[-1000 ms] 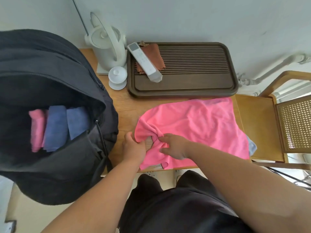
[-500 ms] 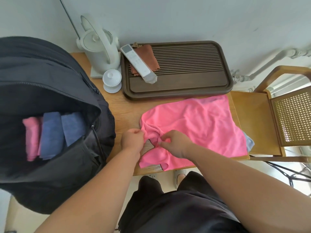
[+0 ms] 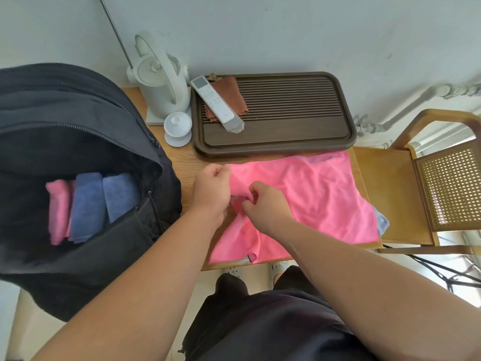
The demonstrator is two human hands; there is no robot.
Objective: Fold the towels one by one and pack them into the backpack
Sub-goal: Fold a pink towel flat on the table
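Left hand [image 3: 212, 185] now lifted toward the far corner, right hand [image 3: 263, 201] pinching mid-edge, both gripping pink towel [image 3: 312, 199]: spreading flat, fold starting.

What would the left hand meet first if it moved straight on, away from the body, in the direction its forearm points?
Probably the front rim of the dark wooden tray. The left hand, gripping the pink towel, has only bare table ahead before it. Depth is uncertain.

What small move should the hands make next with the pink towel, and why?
Probably pull the two pinched spots apart to flatten it: both hands, left and right, grip the pink towel at its bunched left edge, and it lies wrinkled, not yet folded.
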